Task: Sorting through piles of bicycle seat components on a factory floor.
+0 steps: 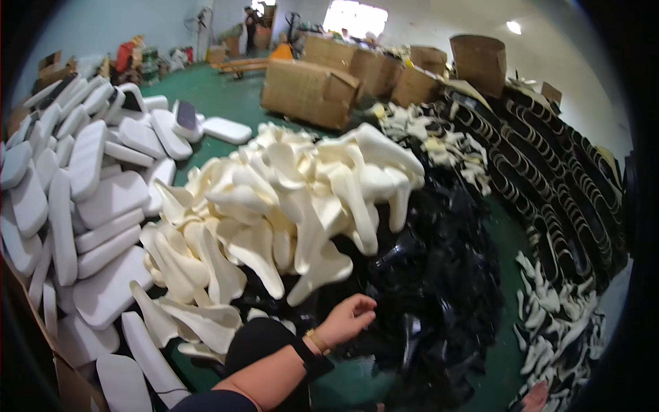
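Note:
My left hand reaches in from the lower edge, a gold watch at its wrist. Its fingers are loosely curled with a gap between them and the thumb, and nothing shows in them. Just beyond and to its left rises a heap of cream, saddle-shaped foam pieces, each with a broad end and a narrow nose. Beside and beneath the hand spreads a pile of glossy black moulded pieces, which look like saddle shells. The hand hovers over the near edge of this pile; contact cannot be made out. My right hand does not show.
White rounded pads lie heaped at the left. Cardboard boxes stand behind the foam heap. Dark nested pieces are stacked in rows at the right, above small whitish pieces. An orange pallet truck and a person are far back.

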